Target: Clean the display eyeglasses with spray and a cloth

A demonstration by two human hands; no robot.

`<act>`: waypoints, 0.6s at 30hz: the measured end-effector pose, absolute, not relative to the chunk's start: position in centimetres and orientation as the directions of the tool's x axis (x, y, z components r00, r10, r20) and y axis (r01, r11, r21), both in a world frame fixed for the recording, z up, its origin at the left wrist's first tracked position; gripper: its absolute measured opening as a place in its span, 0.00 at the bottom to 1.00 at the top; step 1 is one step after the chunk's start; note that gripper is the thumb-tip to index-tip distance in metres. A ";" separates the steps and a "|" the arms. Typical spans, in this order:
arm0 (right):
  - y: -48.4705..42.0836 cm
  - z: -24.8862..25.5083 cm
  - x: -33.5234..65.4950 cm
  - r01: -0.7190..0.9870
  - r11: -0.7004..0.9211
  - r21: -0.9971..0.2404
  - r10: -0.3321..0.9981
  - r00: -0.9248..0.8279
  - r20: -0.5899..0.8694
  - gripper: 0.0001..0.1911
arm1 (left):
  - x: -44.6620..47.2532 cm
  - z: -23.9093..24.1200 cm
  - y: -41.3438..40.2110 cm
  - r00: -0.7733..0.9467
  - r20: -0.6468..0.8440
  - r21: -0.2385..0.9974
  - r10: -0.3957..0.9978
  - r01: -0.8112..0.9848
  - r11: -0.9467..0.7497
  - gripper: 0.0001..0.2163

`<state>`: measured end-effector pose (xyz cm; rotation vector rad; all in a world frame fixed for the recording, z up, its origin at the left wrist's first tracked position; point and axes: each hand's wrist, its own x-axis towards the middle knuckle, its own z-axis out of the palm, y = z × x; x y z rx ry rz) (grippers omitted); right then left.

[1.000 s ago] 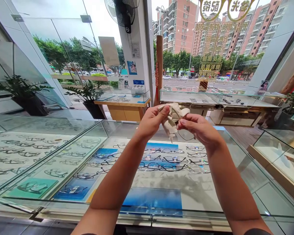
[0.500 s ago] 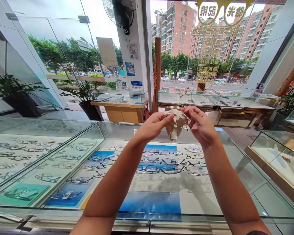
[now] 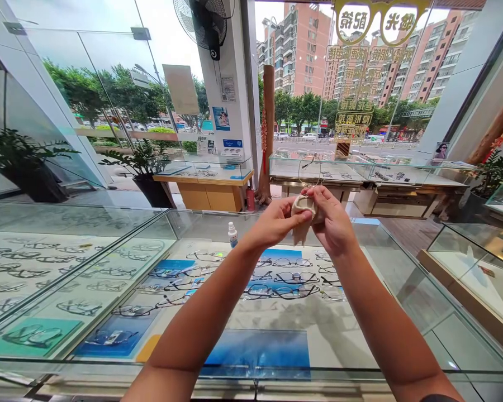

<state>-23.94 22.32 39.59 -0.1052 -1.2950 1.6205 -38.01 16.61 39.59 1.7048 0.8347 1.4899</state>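
My left hand [image 3: 280,222] is closed on a beige cleaning cloth [image 3: 302,228], thumb pressed over its front. Close against it, my right hand [image 3: 332,220] pinches a pair of thin-rimmed eyeglasses [image 3: 310,181] at the cloth's upper right. A round wire outline of the glasses rises above the fingers. The cloth wraps over the rest of them, so one lens is hidden. Both hands are held above the glass display counter, and a corner of the cloth hangs down between them.
A small white bottle [image 3: 232,235] stands on the glass counter [image 3: 339,371]. Several spectacle frames [image 3: 293,277] lie inside it. Further showcases stand at the right [image 3: 478,268] and by the window [image 3: 318,167]. A wooden cabinet [image 3: 212,194] and potted plants [image 3: 146,167] are beyond.
My hands have drawn closer together and slightly lower. The cloth is now folded over the glasses, where before the glasses hung beside it. The white bottle shows more fully.
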 end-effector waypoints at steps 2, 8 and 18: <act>21.8 39.5 -24.3 -0.637 0.105 -0.764 0.734 -0.468 0.492 0.17 | -37.6 39.4 16.5 0.082 0.553 0.830 0.829 0.039 -0.557 0.21; 20.1 39.4 -25.4 -0.686 0.097 -0.722 0.771 -0.407 0.490 0.19 | -35.5 38.7 16.8 -0.244 0.719 0.692 0.651 0.162 -0.704 0.22; 20.4 39.5 -25.4 -0.805 -0.046 -0.591 0.821 -0.367 0.437 0.13 | -36.9 38.6 17.4 -0.019 0.724 0.688 0.690 0.100 -0.719 0.23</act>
